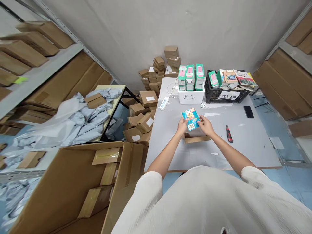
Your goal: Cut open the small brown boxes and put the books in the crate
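we hold the blue packet (191, 119) between our left hand (182, 125) and our right hand (205, 125), both closed on its sides, while the small brown box (197, 140) is just below this grip and the red cutter (229, 134) lies apart, to the right.

White bin (180, 98): here's a 2-char sign (189, 97), 2nd reads 货, 1st unclr
Black crate (209, 95): card (228, 95) says 换货
Blue pkt (190, 119): barcode (191, 126) showing, txt too sml
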{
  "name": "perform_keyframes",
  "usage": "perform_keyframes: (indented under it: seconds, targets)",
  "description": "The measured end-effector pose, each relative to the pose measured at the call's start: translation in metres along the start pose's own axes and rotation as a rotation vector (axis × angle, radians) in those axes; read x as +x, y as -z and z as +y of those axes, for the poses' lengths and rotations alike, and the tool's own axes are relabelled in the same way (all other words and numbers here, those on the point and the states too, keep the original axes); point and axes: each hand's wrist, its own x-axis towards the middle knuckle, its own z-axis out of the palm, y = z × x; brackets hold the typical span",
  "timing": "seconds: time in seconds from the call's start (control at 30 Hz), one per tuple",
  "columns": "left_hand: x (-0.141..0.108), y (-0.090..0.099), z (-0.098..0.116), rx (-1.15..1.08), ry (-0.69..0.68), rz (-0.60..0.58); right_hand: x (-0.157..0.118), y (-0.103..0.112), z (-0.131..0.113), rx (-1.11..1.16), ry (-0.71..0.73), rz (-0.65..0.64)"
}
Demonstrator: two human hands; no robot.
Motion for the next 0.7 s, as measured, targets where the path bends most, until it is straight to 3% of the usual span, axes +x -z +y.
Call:
perform_keyframes:
  seconds: [0.17,0.27,0.43,0.57,0.7]
  targets:
    - [0.003,0.001,-0.004,-0.030,0.009,-0.039,0.005,0.000,-0.005,0.336,-0.141,-0.161]
    - [0.004,0.003,-0.003,0.008,0.055,-0.030,0.005,0.001,-0.012,0.383,-0.184,-0.120]
    - [0.003,0.007,0.002,0.186,0.034,0.191,0.010,0.001,-0.017,0.350,-0.147,0.008]
    - [-0.007,-0.003,0.006,0.040,0.054,-0.022,0.006,-0.002,-0.020,0.176,-0.062,0.055]
    - [-0.018,-0.015,0.011,-0.149,0.028,-0.090,-0.007,-0.010,-0.027,-0.183,0.216,-0.014]
